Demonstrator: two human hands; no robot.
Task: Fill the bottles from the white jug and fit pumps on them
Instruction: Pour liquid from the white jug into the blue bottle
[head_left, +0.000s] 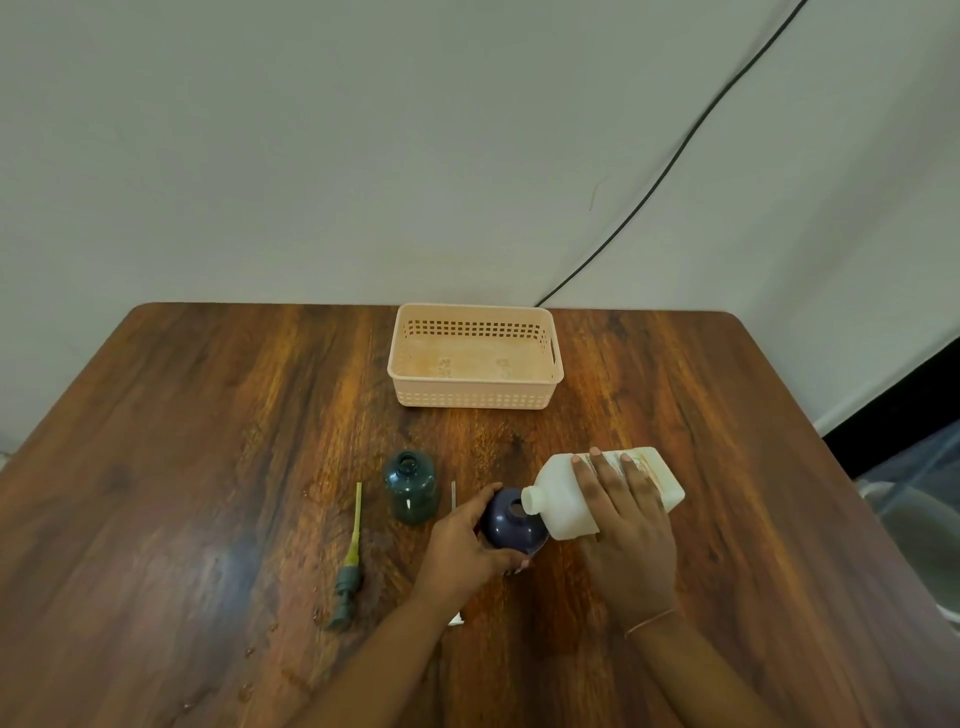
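**Jug Tipped Over Purple Bottle at Wooden Table**

A person's right hand (626, 512) lies over the top of a white jug (597, 493), fingers spread across its labelled side and curled around it in a firm grip, holding the jug tilted so that its open spout sits directly at the mouth of a purple bottle (514, 519). The left hand (467, 545) cups that bottle from the near-left side, thumb along the far edge and fingers wrapped beneath, steadying it upright on the wooden table (208, 467). Whether liquid is passing from jug to bottle cannot be told from this view. A thin bracelet (652, 621) circles the right wrist.

Just left of the hands stands a dark green bottle (409, 486), uncapped, its open neck facing up, apart from both hands. Farther left, a green pump (349, 571) lies flat on the table, its yellowish dip tube pointing away from the person. A slim pale tube (453, 493) lies between the green bottle and the left hand. Droplets (249, 649) dot the wood near the pump.

At the far edge of the table sits a peach plastic basket (475, 397), well beyond the bottles. A black cable (675, 156) runs down the pale wall behind it.
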